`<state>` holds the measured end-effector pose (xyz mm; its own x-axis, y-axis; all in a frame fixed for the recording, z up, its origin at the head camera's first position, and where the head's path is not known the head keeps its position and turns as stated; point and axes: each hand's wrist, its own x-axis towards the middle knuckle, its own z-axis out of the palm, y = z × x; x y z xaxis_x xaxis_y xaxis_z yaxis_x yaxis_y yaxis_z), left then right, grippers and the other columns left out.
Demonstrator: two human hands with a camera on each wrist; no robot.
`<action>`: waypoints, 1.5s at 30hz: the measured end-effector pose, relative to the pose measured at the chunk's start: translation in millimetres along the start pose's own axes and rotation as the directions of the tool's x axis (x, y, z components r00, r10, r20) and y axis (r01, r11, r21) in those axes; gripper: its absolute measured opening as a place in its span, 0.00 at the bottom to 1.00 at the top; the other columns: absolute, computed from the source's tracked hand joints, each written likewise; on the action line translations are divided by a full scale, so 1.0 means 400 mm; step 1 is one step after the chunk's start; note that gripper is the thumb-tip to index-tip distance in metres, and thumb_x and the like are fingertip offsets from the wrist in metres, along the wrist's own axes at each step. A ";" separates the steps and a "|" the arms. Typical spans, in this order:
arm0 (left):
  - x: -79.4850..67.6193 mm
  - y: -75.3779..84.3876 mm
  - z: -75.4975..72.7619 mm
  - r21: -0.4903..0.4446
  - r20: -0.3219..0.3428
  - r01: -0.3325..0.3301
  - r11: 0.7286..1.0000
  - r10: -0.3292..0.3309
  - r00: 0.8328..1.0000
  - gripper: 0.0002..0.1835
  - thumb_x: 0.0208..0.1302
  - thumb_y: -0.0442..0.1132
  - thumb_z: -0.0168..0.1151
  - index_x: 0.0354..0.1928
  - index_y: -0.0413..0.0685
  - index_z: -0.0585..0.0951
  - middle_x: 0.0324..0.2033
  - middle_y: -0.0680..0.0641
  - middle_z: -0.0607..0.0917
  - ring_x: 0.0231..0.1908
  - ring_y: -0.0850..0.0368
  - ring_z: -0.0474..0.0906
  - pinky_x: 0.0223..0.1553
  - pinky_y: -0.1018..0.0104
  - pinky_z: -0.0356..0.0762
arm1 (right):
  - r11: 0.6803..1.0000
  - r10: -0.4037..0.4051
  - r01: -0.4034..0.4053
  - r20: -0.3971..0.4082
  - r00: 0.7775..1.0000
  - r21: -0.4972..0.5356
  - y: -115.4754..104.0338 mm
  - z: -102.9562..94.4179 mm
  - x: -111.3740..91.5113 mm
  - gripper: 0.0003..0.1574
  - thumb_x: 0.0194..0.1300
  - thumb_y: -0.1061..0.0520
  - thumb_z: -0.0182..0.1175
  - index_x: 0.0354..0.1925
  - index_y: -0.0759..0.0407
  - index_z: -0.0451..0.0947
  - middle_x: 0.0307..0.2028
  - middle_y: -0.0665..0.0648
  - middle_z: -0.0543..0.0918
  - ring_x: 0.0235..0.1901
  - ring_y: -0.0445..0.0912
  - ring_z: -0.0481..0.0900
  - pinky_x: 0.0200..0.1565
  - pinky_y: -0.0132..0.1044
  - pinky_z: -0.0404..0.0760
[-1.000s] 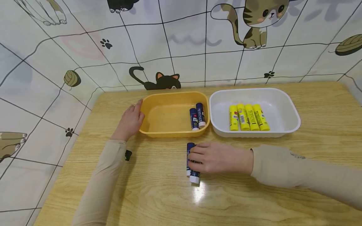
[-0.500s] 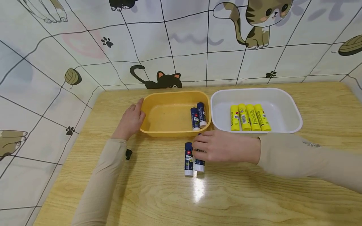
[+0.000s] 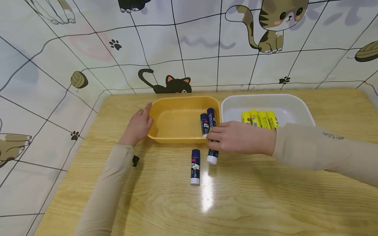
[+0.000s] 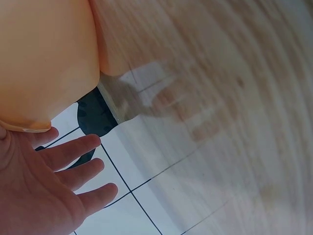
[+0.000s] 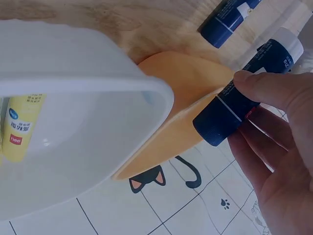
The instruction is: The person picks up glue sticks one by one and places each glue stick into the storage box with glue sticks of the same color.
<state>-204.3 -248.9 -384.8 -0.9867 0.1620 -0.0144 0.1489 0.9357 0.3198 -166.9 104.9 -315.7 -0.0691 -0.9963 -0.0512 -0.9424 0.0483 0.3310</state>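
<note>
My right hand (image 3: 228, 137) pinches a blue glue stick (image 5: 244, 90) with a white end between thumb and fingers. It holds the stick at the front right of the yellow tray (image 3: 177, 140). Two more blue glue sticks (image 3: 204, 124) lie inside that tray at its right end. Another blue glue stick (image 3: 195, 167) lies on the table in front. At the yellow tray's left end, my left hand (image 3: 137, 126) rests against the rim; the left wrist view shows its fingers (image 4: 80, 174) extended and apart.
A white tray (image 3: 305, 109) stands right of the yellow one, with several yellow glue sticks (image 3: 263, 118) inside, partly hidden by the right arm. A small black object (image 3: 135, 160) shows beside the left sleeve. A cat-patterned wall covering (image 3: 200, 72) borders the wooden table (image 3: 165, 203).
My right hand has picked a blue glue stick from beside the other one and moved it away from me to the yellow tray's front edge. The left hand stays at the tray's end.
</note>
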 end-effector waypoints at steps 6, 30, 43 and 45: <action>0.000 0.006 -0.006 -0.002 -0.001 0.004 1.000 -0.004 1.000 0.31 0.72 0.38 0.36 0.75 0.38 0.49 0.64 0.26 0.65 0.67 0.31 0.53 0.67 0.43 0.49 | 0.998 0.044 -0.043 -0.012 0.999 0.034 0.028 0.002 0.003 0.23 0.56 0.63 0.70 0.51 0.58 0.76 0.49 0.57 0.80 0.50 0.50 0.77 0.51 0.42 0.77; -0.006 0.008 -0.003 -0.011 -0.004 0.001 1.000 -0.001 1.000 0.31 0.72 0.36 0.37 0.74 0.36 0.50 0.62 0.25 0.65 0.66 0.30 0.55 0.66 0.42 0.51 | 0.994 0.084 -0.090 0.090 0.992 0.065 0.151 0.018 0.097 0.13 0.59 0.69 0.65 0.43 0.61 0.78 0.39 0.57 0.80 0.36 0.50 0.77 0.39 0.41 0.78; -0.003 0.009 -0.002 -0.012 -0.001 -0.003 1.000 0.003 1.000 0.31 0.72 0.37 0.37 0.74 0.37 0.49 0.61 0.26 0.67 0.66 0.31 0.56 0.65 0.42 0.53 | 1.000 -0.004 0.007 0.300 0.954 -0.010 0.159 0.075 0.180 0.08 0.63 0.66 0.62 0.41 0.56 0.81 0.36 0.53 0.80 0.34 0.47 0.76 0.39 0.38 0.77; -0.003 0.011 -0.003 -0.016 -0.004 -0.005 1.000 0.005 1.000 0.31 0.71 0.36 0.37 0.74 0.37 0.49 0.61 0.26 0.67 0.66 0.31 0.57 0.65 0.42 0.53 | 1.000 -0.018 0.019 0.296 0.955 -0.001 0.157 0.086 0.189 0.08 0.64 0.66 0.61 0.39 0.55 0.81 0.35 0.53 0.80 0.34 0.47 0.76 0.39 0.39 0.77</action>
<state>-202.6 -245.3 -382.3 -0.9862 0.1655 -0.0092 0.1529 0.9298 0.3348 -242.5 35.3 -331.4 -0.1459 -0.9314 -0.3335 -0.9432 0.0292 0.3310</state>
